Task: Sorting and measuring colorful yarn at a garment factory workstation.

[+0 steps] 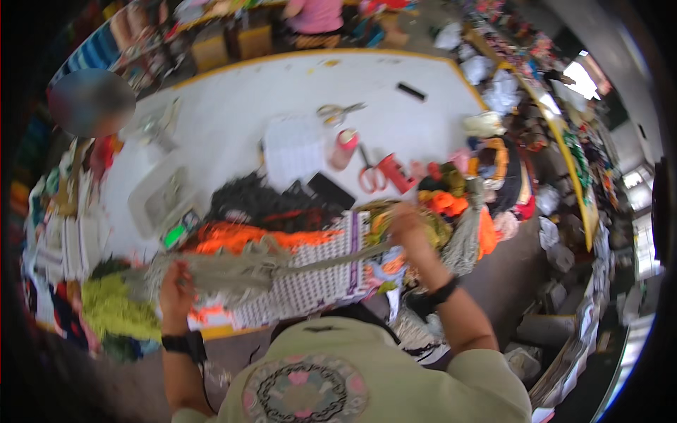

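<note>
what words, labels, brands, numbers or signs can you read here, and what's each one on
None can be read.
White sheet: faint printed rows, too blurred to read.
Pink-and-white cylinder: any label is too blurred to tell.
Round emblem on the light green shirt: patterned, no lettering can be made out.

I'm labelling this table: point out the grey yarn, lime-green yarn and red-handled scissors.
Grey yarn (229,275): head view, the bundle's middle.
Lime-green yarn (120,308): head view, the heap's middle.
Red-handled scissors (368,168): head view, where the handles meet.
</note>
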A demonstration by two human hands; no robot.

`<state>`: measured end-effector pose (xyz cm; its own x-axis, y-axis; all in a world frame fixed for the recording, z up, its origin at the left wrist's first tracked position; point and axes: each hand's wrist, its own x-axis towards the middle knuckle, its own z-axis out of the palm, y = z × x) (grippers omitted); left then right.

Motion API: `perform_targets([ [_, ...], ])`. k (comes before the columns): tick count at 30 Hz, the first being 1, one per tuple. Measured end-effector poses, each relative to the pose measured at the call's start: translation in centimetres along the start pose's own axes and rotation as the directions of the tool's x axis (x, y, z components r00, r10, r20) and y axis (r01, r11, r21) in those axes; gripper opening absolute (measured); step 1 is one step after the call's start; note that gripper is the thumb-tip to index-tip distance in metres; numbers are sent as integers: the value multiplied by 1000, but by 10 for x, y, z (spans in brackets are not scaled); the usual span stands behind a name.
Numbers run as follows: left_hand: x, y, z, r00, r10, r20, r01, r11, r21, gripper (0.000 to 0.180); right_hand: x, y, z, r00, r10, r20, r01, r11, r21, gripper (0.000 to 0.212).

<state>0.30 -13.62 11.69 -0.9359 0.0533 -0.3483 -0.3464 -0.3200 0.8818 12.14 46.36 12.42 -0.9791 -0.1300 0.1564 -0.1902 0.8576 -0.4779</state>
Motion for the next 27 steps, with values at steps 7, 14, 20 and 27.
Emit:
perform_targets([
  [7,-29,38,-18,916,117,-384,-130,991,-9,38,-26,67,-135,576,527,-625,-603,790,110,18],
  [14,23,-96,183,881,-454,133,419,880,224,26,63,-10,73,967,211,140,-249,893,374,20],
  [20,60,-188,224,915,-402,17,206,505,838,26,94,-41,163,915,127,384,-287,873,395,18],
  [27,37,-199,235,966,-254,35,174,748,641,21,100,-33,180,893,-37,449,-170,896,411,17],
])
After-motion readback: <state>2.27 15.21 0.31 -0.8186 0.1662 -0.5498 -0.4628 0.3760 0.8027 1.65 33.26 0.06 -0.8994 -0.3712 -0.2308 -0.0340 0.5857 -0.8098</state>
